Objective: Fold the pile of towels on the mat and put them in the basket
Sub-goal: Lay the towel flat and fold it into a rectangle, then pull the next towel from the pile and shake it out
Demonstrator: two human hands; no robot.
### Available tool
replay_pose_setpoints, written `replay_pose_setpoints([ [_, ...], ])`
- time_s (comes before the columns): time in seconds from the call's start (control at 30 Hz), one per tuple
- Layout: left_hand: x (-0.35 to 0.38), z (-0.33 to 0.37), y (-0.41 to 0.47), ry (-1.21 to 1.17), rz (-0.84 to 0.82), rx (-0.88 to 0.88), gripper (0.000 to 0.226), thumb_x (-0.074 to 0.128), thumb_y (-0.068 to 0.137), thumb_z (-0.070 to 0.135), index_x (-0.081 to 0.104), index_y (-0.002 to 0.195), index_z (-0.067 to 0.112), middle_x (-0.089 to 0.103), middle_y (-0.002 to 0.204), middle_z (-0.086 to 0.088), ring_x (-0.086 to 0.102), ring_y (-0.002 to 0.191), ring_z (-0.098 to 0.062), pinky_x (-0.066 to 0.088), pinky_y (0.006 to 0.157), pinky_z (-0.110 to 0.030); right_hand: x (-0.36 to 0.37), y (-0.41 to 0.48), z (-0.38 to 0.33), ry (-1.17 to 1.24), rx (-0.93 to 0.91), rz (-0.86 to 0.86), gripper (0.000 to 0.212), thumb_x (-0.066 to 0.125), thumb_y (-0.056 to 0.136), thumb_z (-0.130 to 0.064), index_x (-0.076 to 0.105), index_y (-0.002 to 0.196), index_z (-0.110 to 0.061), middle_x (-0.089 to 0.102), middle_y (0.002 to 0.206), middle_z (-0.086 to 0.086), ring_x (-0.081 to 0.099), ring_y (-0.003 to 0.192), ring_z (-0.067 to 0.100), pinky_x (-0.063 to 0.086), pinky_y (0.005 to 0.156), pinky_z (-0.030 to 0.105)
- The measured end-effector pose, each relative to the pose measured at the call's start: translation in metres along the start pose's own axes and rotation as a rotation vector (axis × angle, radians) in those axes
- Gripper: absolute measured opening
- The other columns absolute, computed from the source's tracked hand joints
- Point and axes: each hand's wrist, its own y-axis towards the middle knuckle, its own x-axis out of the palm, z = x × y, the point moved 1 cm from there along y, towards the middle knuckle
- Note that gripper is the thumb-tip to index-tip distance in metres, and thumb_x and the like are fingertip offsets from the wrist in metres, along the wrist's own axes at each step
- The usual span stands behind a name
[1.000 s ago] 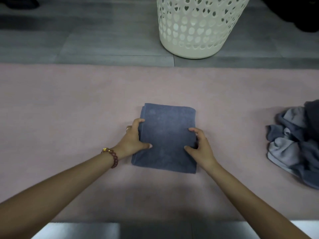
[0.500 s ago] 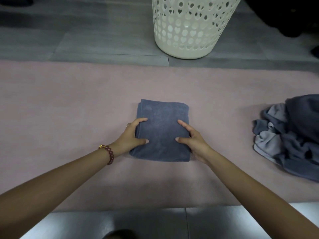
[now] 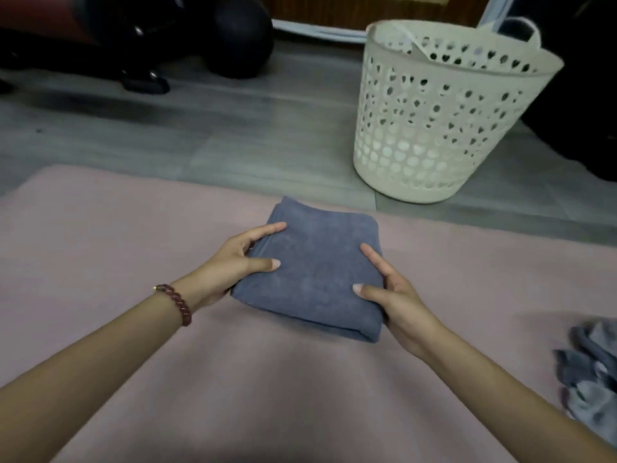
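Note:
A folded blue-grey towel is held between both hands over the pink mat. My left hand grips its left edge, thumb on top and fingers along the side. My right hand grips its right edge, thumb and forefinger on top. A cream perforated basket stands upright on the grey floor beyond the mat, to the right of the towel. A pile of unfolded grey towels lies at the mat's right edge, partly cut off by the frame.
Grey floor tiles run beyond the mat. Dark round objects and black gear sit at the back left. A dark shape stands right of the basket.
Both hands have taken the folded towel by its sides and lifted it toward the basket. The view has tilted up, so the basket's rim now shows and the pile has slid to the lower right.

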Motion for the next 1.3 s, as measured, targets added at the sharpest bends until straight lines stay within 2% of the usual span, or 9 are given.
replay_pose_setpoints([
  [0.2,-0.146,0.041,0.035,0.175,0.153,0.115,0.057,0.061,0.083,-0.005,0.050,0.133,0.022,0.055,0.125,0.011,0.059,0.104,0.002,0.050,0.088,-0.017,0.119,0.129,-0.034,-0.047,-0.073,-0.126,0.072,0.062,0.083,0.006,0.038,0.140,-0.032,0.054,0.131,-0.001,0.057,0.115,0.017,0.049,0.096,0.036],
  [0.4,-0.248,-0.039,0.059,0.510,0.542,-0.138,0.054,0.065,0.086,0.008,0.046,0.137,0.012,0.047,0.138,-0.008,0.047,0.119,-0.023,0.041,0.100,-0.027,0.197,0.201,0.011,-0.422,0.099,-0.115,0.066,0.059,0.084,0.003,0.034,0.143,-0.012,0.050,0.136,0.012,0.059,0.095,0.021,0.050,0.062,0.019],
  [0.5,-0.247,-0.085,0.053,0.920,0.682,-0.246,0.051,0.053,0.092,0.032,0.041,0.141,0.022,0.027,0.152,-0.015,0.023,0.140,-0.029,0.021,0.113,-0.043,0.198,0.200,0.044,-1.022,0.050,-0.158,0.060,0.048,0.090,-0.010,0.027,0.146,-0.011,0.023,0.152,0.013,0.036,0.133,0.029,0.038,0.102,0.030],
  [0.6,-0.218,-0.114,0.045,1.100,0.450,-0.190,0.067,0.024,0.086,0.060,0.032,0.145,0.028,0.015,0.157,-0.003,0.013,0.145,-0.020,0.012,0.114,-0.039,0.194,0.189,0.066,-1.337,-0.158,-0.435,0.074,0.045,0.088,-0.006,0.013,0.150,-0.029,-0.004,0.159,-0.002,0.013,0.143,0.024,0.024,0.113,0.031],
  [0.77,-0.207,-0.145,0.035,1.287,0.255,-0.433,0.082,0.009,0.075,0.063,-0.007,0.149,0.030,-0.011,0.158,0.001,-0.009,0.145,-0.027,0.001,0.115,-0.048,0.191,0.182,0.081,-1.555,-0.150,-0.668,0.076,0.046,0.090,-0.013,0.004,0.151,-0.028,0.000,0.159,-0.004,0.006,0.145,0.023,0.015,0.117,0.031],
  [0.87,-0.186,-0.120,0.045,1.237,0.304,-0.509,0.070,0.038,0.090,0.045,0.005,0.150,0.032,-0.005,0.159,-0.003,-0.007,0.145,-0.029,0.004,0.112,-0.056,0.162,0.165,0.070,-1.501,-0.198,-0.720,0.069,0.048,0.092,-0.017,0.013,0.151,-0.024,0.012,0.158,-0.003,0.013,0.143,0.019,0.016,0.115,0.025],
  [0.97,-0.127,-0.091,0.055,1.221,0.333,-0.232,0.063,0.045,0.083,0.038,0.034,0.143,0.024,0.021,0.155,-0.004,0.014,0.144,-0.024,0.015,0.114,-0.046,0.096,0.128,0.046,-1.417,-0.208,-0.750,0.058,0.049,0.089,-0.019,0.032,0.144,-0.019,0.030,0.150,0.000,0.027,0.136,0.016,0.020,0.112,0.021],
  [1.17,0.061,-0.047,0.074,0.946,-0.053,0.117,0.018,0.045,0.082,0.029,0.063,0.083,0.025,0.069,0.091,0.007,0.063,0.091,-0.019,0.048,0.075,-0.029,-0.080,0.017,-0.008,-1.351,0.091,-0.388,0.039,0.047,0.092,-0.003,0.051,0.129,-0.015,0.049,0.123,-0.006,0.048,0.105,0.005,0.032,0.085,0.000],
  [1.3,0.194,-0.021,0.076,0.876,-0.260,0.236,0.014,0.050,0.085,0.022,0.065,0.084,0.024,0.069,0.091,0.007,0.062,0.089,-0.017,0.049,0.078,-0.029,-0.195,-0.088,-0.026,-1.268,0.181,-0.013,0.029,0.049,0.090,-0.007,0.054,0.114,-0.023,0.059,0.114,0.001,0.060,0.103,0.018,0.044,0.088,0.018],
])
